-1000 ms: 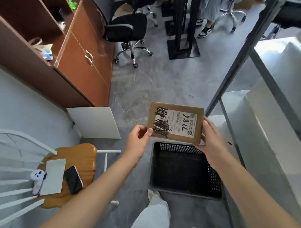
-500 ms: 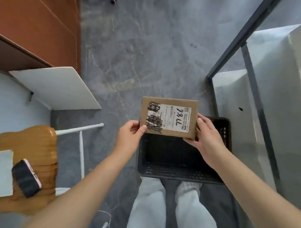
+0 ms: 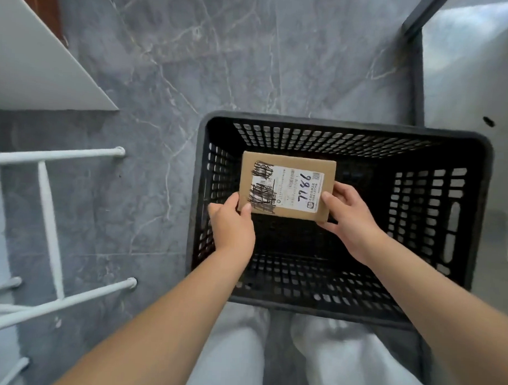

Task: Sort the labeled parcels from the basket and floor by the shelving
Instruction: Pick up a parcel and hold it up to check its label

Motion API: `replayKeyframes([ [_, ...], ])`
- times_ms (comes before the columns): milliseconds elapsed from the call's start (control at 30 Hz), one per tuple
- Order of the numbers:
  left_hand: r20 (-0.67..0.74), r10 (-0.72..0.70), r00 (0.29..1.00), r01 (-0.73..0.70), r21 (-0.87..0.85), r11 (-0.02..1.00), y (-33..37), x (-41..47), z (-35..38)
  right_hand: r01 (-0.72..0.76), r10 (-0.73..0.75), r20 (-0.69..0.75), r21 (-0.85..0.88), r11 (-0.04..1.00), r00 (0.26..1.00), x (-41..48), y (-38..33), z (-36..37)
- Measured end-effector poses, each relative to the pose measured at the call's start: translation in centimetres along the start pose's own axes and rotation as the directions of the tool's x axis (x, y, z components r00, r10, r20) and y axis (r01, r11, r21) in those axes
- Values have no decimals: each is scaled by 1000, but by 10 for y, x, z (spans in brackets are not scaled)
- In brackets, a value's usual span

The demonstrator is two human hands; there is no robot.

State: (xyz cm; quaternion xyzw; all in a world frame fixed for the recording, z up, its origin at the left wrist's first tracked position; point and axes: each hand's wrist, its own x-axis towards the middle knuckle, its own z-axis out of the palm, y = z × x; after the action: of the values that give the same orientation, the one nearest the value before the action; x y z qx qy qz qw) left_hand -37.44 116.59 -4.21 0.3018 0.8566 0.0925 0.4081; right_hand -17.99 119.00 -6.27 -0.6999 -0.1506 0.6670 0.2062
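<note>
Parcel: one parcel (image 3: 286,187), label up, held over the one black basket (image 3: 335,125).
Grip: left hand (image 3: 233,226) and right hand (image 3: 351,217), each clamped on a near corner.
Around: white chair rails (image 3: 50,214) left, shelving frame (image 3: 418,83) right.

Black basket (image 3: 473,228) on grey floor (image 3: 223,61)

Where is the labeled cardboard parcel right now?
Head view, centre: the parcel is over the open black basket, toward its left wall, held between the left hand and the right hand.
</note>
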Motion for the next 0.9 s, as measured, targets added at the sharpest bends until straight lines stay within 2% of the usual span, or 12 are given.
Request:
replayKeyframes([
  [200, -15, -104, 995, 101, -108, 989, -14, 72, 54, -2, 3, 5, -58, 998, 1000, 85, 23, 21],
  [333, 13, -191, 981, 191, 0, 982, -12, 98, 74, 59, -65, -43, -137, 989, 997, 120, 25, 42],
  [467, 59, -152, 987, 157, -106, 982, -20, 96, 84, 109, -120, -86, -120, 987, 989, 129, 33, 70],
  [567, 116, -160, 980, 182, -214, 960, -26, 96, 87, 95, -101, -115, -55, 994, 988, 130, 38, 76],
  [633, 172, -163, 972, 199, -222, 954, -28, 97, 86, 71, -83, -111, -105, 992, 990, 130, 37, 73],
  [733, 268, -133, 954, 169, -116, 979, -28, 94, 78, 27, -52, -68, -320, 947, 996, 124, 28, 70],
  [800, 321, -92, 943, 93, 11, 996, -22, 88, 68, -42, 0, -101, -417, 908, 995, 112, 18, 74],
  [900, 386, 16, 922, -73, 132, 989, 3, 68, 49, -39, -7, -135, -337, 941, 991, 82, -1, 86],
])
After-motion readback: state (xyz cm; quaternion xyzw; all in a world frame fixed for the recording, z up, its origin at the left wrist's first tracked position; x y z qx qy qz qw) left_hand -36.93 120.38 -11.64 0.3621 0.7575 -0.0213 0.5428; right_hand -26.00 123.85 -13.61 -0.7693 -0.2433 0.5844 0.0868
